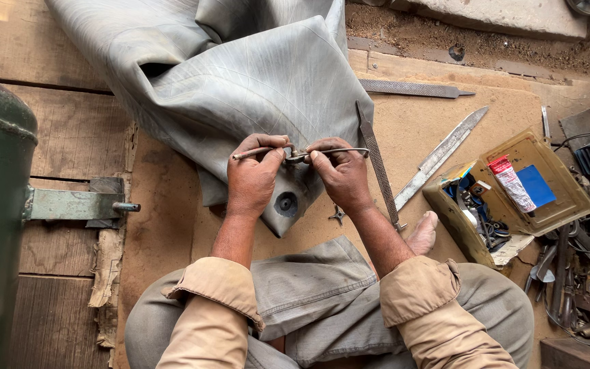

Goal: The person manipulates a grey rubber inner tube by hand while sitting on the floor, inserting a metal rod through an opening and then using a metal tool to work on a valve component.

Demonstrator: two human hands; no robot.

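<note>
Wooden floor; scissors between fingers

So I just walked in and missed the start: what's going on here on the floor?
A person sits on a wooden floor with a grey rubber inner tube spread in front of them. The left hand and right hand together hold a thin metal scissor-like tool over the tube's edge, just above a round dark patch. Two files and a blade lie nearby, beside an open tin of bits.
</note>
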